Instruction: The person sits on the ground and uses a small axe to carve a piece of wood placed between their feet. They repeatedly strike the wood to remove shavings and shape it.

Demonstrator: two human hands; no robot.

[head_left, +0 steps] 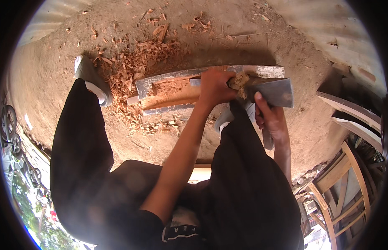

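At the fingertips we see the left hand [218, 86] closed firmly around a tool, beside its yellowish, fibrous binding [240, 80]. The right hand [274, 123] lays its thumb on the near edge of the tool's broad metal blade [277, 92]; its other fingers curl below, near a dark bar [267, 139]. Whether they grip that bar, we cannot tell.

The blade hangs over the right end of a curved, hollowed timber [173, 89], which lies on the earth floor [227, 29] between and beyond the shoes. Fresh shavings [131, 71] gather around the timber's left end. We judge this a pause in carving, to check or adjust the tool; the next move calls for a steady left grip and the right thumb kept off the cutting edge.

Curved boards [356, 110] sit along the floor's right edge.

As for writing, we find only pale lettering on the dark clothing [183, 231] at the waist, and can make out no mark on the blade.
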